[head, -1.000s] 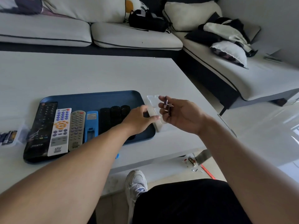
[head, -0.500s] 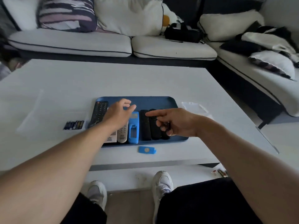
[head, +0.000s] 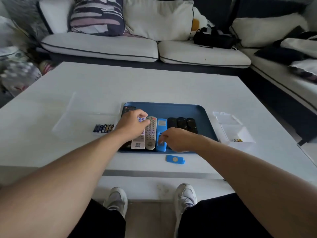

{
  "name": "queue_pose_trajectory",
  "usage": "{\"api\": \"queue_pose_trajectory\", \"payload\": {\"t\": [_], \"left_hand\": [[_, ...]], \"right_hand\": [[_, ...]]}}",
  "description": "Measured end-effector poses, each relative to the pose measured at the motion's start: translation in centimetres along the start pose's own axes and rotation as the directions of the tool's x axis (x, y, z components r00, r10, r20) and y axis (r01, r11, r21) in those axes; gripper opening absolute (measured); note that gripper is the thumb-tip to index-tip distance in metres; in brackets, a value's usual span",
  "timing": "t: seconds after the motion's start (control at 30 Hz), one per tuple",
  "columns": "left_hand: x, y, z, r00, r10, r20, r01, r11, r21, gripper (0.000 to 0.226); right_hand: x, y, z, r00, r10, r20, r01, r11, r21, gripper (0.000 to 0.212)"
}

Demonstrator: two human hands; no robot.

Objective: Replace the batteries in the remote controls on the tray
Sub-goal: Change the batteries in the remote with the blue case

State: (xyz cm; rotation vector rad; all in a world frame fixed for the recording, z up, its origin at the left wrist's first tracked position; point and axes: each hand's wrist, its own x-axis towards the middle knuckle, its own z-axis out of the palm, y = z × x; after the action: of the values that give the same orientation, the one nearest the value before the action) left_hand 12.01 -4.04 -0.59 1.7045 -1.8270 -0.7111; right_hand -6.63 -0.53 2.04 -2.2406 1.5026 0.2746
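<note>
— So where are the remotes?
— On the blue tray point(head: 202, 109) near the desk's point(head: 154, 86) front edge: a black one, white, grey point(head: 151, 133), blue point(head: 161, 133), then three small black ones point(head: 182, 122).
— And the hands?
— The left hand point(head: 133, 123) lies curled over the white remote point(head: 138, 142), gripping nothing I can make out. The right hand point(head: 176, 139) pinches at the blue remote's open bay; I cannot tell what it holds.
— Any free room?
— The tray's far half is bare. A blue cover point(head: 175, 159) lies between tray and desk edge, batteries point(head: 103, 128) to the left, clear boxes point(head: 237, 133) to the right.
</note>
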Motion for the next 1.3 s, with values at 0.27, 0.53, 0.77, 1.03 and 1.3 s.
{"api": "queue_pose_trajectory", "payload": {"t": [0.27, 0.53, 0.77, 1.03, 1.3], "left_hand": [[0.3, -0.1, -0.2, 1.0, -0.004, 0.006, 0.004, 1.0, -0.027, 0.025], [0.7, -0.4, -0.1, 1.0, -0.016, -0.023, 0.014, 0.996, -0.083, 0.021], [0.0, 2.2, 0.0, 0.963, -0.126, 0.237, 0.236, 0.817, -0.526, 0.045], [-0.7, 3.2, -0.9, 0.934, -0.129, 0.334, 0.337, 0.629, -0.701, 0.047], [-0.6, 2.8, -1.3, 0.923, -0.127, 0.364, 0.371, 0.551, -0.748, 0.047]], "right_hand": [[1.0, 0.3, 1.3, 0.997, 0.06, -0.051, -0.063, 0.996, -0.063, 0.038], [1.0, 0.5, 0.8, 0.98, 0.151, -0.133, -0.155, 0.988, -0.024, 0.034], [-2.0, -0.5, -2.4, 0.919, 0.136, -0.37, -0.145, 0.989, 0.003, 0.027], [-2.4, -1.4, -3.3, 0.936, 0.035, -0.349, 0.083, 0.944, 0.318, 0.016], [-3.2, 0.7, -4.4, 0.991, 0.097, 0.088, -0.128, 0.567, 0.814, 0.025]]}}
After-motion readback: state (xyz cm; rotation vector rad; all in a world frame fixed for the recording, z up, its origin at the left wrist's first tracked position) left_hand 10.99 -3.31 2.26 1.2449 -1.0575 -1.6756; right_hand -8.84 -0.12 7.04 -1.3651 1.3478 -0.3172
